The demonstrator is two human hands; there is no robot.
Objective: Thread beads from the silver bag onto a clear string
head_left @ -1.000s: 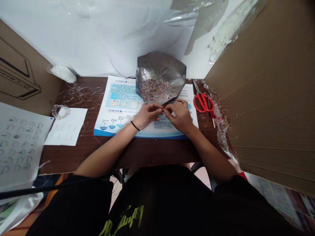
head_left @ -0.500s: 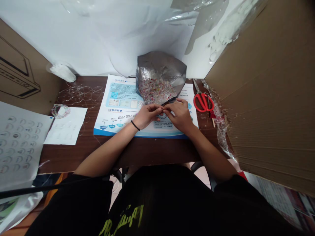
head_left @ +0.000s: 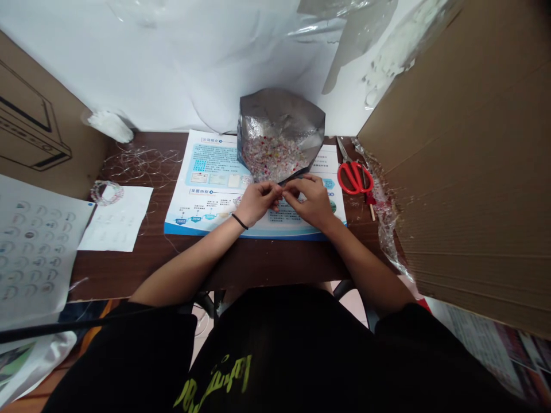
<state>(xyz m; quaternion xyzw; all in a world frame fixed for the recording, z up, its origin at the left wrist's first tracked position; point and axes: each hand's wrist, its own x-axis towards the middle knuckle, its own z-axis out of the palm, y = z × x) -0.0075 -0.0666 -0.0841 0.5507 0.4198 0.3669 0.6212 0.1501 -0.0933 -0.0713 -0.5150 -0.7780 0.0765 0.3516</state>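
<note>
My left hand, with a black band on its wrist, is closed with thumb and fingers pinched. Fingertip to fingertip with it, my right hand is pinched as well. Whatever lies between the fingertips is too small to make out. Just beyond both hands sits an opened silvery bag full of small beads, mostly clear and white with red and yellow ones among them. Beneath the hands and the bag lies a printed blue and white sheet.
Red-handled scissors lie right of the sheet, beside crumpled clear plastic. At left are tangled clear thread, beaded loops on a small white paper, and a white spool-like bundle. Cardboard walls flank the brown table.
Both hands stay together in front of the bag, with the fingers shifted slightly. The left hand has turned a little at the wrist. The whole view has moved a touch.
</note>
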